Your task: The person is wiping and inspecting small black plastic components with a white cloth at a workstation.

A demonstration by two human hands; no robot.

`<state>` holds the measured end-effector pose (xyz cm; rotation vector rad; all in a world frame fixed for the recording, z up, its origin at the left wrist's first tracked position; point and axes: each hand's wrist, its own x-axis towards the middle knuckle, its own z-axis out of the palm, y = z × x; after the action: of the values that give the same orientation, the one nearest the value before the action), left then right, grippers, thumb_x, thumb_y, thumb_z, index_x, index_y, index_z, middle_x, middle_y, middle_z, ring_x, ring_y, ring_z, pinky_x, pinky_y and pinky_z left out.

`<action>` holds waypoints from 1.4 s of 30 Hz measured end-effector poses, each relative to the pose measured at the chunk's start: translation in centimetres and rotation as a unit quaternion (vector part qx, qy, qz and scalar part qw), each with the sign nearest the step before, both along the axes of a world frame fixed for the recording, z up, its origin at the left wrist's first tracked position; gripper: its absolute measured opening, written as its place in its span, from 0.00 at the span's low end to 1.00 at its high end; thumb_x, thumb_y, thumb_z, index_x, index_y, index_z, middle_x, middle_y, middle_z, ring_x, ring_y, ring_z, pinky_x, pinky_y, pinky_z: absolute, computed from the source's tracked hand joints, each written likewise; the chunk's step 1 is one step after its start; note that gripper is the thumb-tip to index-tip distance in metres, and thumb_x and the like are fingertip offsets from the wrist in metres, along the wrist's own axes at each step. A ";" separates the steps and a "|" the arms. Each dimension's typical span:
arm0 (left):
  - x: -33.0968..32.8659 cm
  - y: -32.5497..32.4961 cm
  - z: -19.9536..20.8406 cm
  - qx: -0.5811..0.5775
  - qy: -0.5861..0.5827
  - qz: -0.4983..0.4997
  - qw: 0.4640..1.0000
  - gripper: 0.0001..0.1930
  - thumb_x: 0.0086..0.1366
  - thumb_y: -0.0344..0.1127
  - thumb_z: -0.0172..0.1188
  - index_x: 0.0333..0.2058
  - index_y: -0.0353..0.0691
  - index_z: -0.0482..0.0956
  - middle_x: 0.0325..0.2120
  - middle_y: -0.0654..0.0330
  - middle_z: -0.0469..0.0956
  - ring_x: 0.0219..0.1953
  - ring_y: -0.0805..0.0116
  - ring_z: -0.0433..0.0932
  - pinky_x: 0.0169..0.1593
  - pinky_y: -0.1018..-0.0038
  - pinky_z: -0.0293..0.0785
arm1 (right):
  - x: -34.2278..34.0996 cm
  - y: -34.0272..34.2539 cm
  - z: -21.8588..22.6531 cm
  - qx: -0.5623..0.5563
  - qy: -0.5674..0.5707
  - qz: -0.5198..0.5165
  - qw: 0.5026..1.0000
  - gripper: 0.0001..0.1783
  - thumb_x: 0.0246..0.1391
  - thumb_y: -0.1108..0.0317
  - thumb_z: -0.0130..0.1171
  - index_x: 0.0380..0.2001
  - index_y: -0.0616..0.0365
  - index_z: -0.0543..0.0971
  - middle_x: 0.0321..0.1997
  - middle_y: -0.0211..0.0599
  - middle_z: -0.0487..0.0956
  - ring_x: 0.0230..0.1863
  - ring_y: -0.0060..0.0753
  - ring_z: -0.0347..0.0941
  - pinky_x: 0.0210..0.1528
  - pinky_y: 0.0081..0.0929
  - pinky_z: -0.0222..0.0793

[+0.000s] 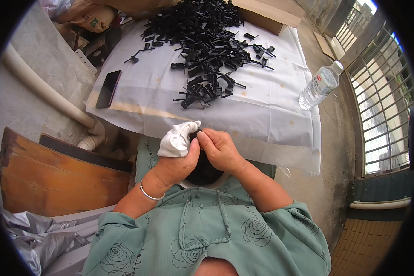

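Head view: small black part (195, 134), centre of frame, mostly hidden — cloth-covered left hand (184, 159) and bare right hand (221, 148) both pinched closed on it — probably light, stiff, best held by its body.

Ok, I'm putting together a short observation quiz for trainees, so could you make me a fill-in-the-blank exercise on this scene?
1. The fingers of the left hand are covered by a ____ cloth or glove.
2. The bracelet is worn on the person's ____ arm.
3. The phone lies toward the left edge of the sheet-covered table, while the clear bottle is toward its ____ edge.
4. The heaped small parts are ____ in colour.

Missing words: white; left; right; black.
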<state>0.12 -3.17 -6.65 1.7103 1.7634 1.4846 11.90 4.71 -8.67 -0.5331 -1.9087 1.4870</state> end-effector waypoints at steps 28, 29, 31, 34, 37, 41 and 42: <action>-1.2 -0.4 0.5 -0.194 -0.355 -0.165 0.900 0.15 0.61 0.29 0.44 0.47 0.37 0.61 0.26 0.67 0.64 0.21 0.83 0.59 0.25 0.84 0.58 | 1.6 1.3 1.9 0.090 -0.033 0.027 0.995 0.08 0.55 0.68 0.53 0.26 0.61 0.70 0.18 0.35 0.68 0.20 0.27 0.60 0.24 0.25 0.60; -1.2 -0.4 0.2 -0.171 -0.325 -0.143 0.919 0.15 0.60 0.29 0.44 0.46 0.37 0.62 0.28 0.66 0.65 0.23 0.82 0.60 0.26 0.84 0.60 | 1.5 1.2 2.1 0.117 -0.041 0.039 0.991 0.10 0.56 0.67 0.51 0.25 0.62 0.69 0.18 0.39 0.67 0.19 0.32 0.60 0.25 0.27 0.61; -1.2 -0.2 0.2 -0.147 -0.188 -0.122 0.963 0.14 0.60 0.29 0.44 0.45 0.35 0.63 0.29 0.65 0.66 0.25 0.79 0.62 0.30 0.82 0.62 | 1.3 1.2 2.6 0.103 -0.070 0.052 0.991 0.11 0.56 0.68 0.49 0.24 0.63 0.69 0.19 0.44 0.69 0.21 0.42 0.62 0.27 0.32 0.62; -0.5 -0.2 0.1 -0.099 -0.035 -0.086 0.991 0.14 0.58 0.28 0.44 0.43 0.33 0.64 0.31 0.61 0.68 0.31 0.72 0.66 0.37 0.77 0.66 | 0.9 1.2 2.1 0.079 -0.101 0.068 0.989 0.12 0.56 0.68 0.48 0.22 0.64 0.69 0.21 0.50 0.70 0.22 0.52 0.64 0.28 0.37 0.63; -0.6 -0.3 0.2 -0.080 -0.011 -0.062 0.995 0.13 0.57 0.28 0.44 0.42 0.32 0.65 0.32 0.55 0.69 0.36 0.64 0.68 0.42 0.73 0.67 | 0.0 0.4 1.4 0.088 -0.076 0.047 0.992 0.12 0.56 0.68 0.48 0.21 0.64 0.70 0.21 0.50 0.71 0.23 0.52 0.65 0.28 0.37 0.63; -2.0 -0.1 1.6 -0.237 -0.004 -0.052 0.970 0.14 0.58 0.29 0.48 0.43 0.31 0.68 0.36 0.48 0.71 0.43 0.57 0.69 0.47 0.70 0.65 | -0.5 1.4 0.6 0.103 -0.079 0.039 0.991 0.12 0.55 0.68 0.49 0.22 0.64 0.70 0.21 0.50 0.71 0.21 0.52 0.64 0.26 0.35 0.62; -2.6 0.0 1.0 -0.237 -0.004 -0.052 0.970 0.14 0.58 0.29 0.48 0.43 0.31 0.68 0.36 0.48 0.71 0.43 0.57 0.69 0.47 0.70 0.65 | -0.4 2.1 0.5 0.096 -0.117 0.052 0.987 0.11 0.55 0.68 0.49 0.22 0.64 0.70 0.20 0.48 0.70 0.19 0.49 0.63 0.24 0.33 0.61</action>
<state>-2.49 -3.20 -5.65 1.5133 1.8067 0.9242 11.53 6.79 -8.14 -0.5444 -2.2658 1.3315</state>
